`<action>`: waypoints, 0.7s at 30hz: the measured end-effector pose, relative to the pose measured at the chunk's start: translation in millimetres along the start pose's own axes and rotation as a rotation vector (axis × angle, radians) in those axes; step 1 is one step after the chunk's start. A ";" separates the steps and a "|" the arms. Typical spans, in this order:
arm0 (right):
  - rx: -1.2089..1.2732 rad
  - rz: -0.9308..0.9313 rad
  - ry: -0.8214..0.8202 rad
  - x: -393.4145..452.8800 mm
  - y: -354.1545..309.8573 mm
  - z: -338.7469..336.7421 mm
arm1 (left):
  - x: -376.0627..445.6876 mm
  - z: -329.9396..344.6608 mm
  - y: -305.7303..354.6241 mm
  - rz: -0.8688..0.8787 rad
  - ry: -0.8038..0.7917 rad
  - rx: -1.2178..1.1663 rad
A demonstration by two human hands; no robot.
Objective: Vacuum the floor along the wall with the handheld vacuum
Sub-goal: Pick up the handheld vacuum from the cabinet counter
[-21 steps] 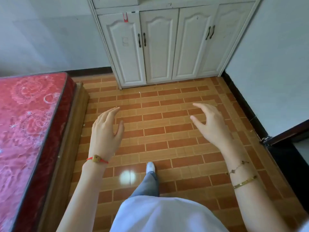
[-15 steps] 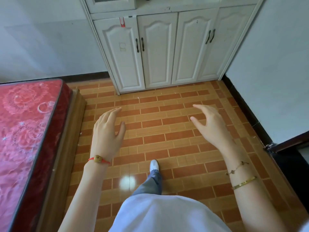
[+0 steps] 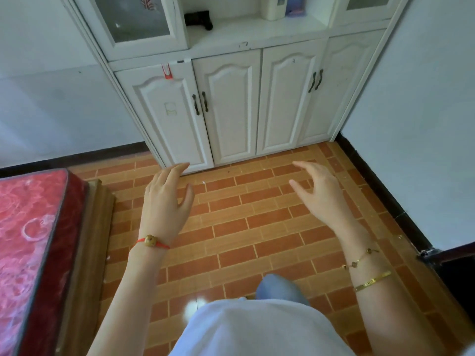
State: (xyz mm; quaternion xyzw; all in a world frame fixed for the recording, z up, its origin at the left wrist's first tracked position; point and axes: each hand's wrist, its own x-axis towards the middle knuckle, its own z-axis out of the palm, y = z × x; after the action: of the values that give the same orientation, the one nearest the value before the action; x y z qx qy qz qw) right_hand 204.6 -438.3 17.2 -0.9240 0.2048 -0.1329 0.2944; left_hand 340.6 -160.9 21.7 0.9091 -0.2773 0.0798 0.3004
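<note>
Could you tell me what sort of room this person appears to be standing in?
Most likely a bedroom in a home. A bed with a red patterned mattress stands at the left, a white cabinet with glass-fronted upper doors stands against the far wall, and the floor is brick-patterned tile.

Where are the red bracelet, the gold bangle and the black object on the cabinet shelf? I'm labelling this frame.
red bracelet (image 3: 151, 242): head view, on its bead, left wrist.
gold bangle (image 3: 373, 280): head view, on the flat band, right forearm.
black object (image 3: 198, 19): head view, on its body.
</note>
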 end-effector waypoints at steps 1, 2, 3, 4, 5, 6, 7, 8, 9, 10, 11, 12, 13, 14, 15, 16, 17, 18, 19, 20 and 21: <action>-0.001 0.009 -0.002 13.2 3.3 2.4 | 14.3 5.9 -1.5 0.004 -0.010 -0.008; -0.003 0.016 -0.002 26.8 6.8 5.0 | 28.3 12.0 -3.1 0.008 -0.022 -0.014; -0.002 0.026 -0.002 40.6 10.1 7.0 | 42.4 18.4 -4.7 0.008 -0.034 -0.017; 0.001 0.035 -0.002 55.1 14.1 9.5 | 56.7 25.5 -7.0 0.009 -0.046 -0.018; 0.004 0.043 -0.003 70.1 18.1 12.2 | 71.3 32.6 -9.6 0.006 -0.057 -0.016; 0.005 0.045 -0.004 86.3 22.5 14.9 | 86.3 40.1 -12.7 0.002 -0.066 -0.014; 0.005 0.045 -0.006 103.1 26.9 18.0 | 101.7 47.8 -15.7 -0.003 -0.074 -0.011; 0.003 0.044 -0.010 121.1 31.8 20.8 | 117.7 56.0 -18.7 -0.008 -0.080 -0.008; 0.002 0.045 -0.012 139.9 36.5 23.2 | 134.7 64.3 -21.5 -0.013 -0.083 -0.004; 0.004 0.045 -0.012 159.6 41.2 25.4 | 152.6 72.6 -23.9 -0.018 -0.086 -0.001; 0.008 0.045 -0.012 179.9 45.7 26.6 | 171.2 80.6 -25.3 -0.023 -0.087 0.001; 0.012 0.044 -0.013 200.9 49.9 27.3 | 190.4 88.0 -26.0 -0.028 -0.084 0.002; 0.012 0.043 -0.016 222.9 53.4 27.2 | 210.6 94.6 -26.0 -0.031 -0.077 0.003; 0.008 0.038 -0.020 246.1 56.3 26.2 | 231.6 100.4 -25.6 -0.036 -0.064 0.001; 0.005 0.029 -0.023 270.0 59.1 24.5 | 252.8 105.2 -24.3 -0.045 -0.049 -0.002; 0.008 0.016 -0.025 294.3 61.4 22.3 | 273.7 109.2 -23.0 -0.054 -0.035 -0.006; 0.017 0.001 -0.027 319.5 63.3 20.2 | 294.9 113.5 -21.9 -0.060 -0.021 -0.006; 0.027 -0.017 -0.032 344.9 65.4 18.4 | 315.3 117.8 -21.4 -0.064 -0.008 -0.002; 0.032 -0.045 -0.036 369.7 67.2 17.2 | 334.8 122.1 -21.9 -0.066 0.007 0.005; 0.031 -0.076 -0.042 394.2 69.0 17.0 | 353.2 126.3 -22.8 -0.071 0.022 0.012; 0.029 -0.102 -0.048 416.9 69.4 17.0 | 370.1 130.1 -23.9 -0.080 0.035 0.013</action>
State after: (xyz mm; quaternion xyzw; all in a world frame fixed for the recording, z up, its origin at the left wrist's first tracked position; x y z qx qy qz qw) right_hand 557.2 -671.9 14.3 -0.9318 0.1483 -0.1282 0.3054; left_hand 659.5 -390.6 20.0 0.9200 -0.2347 0.0854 0.3021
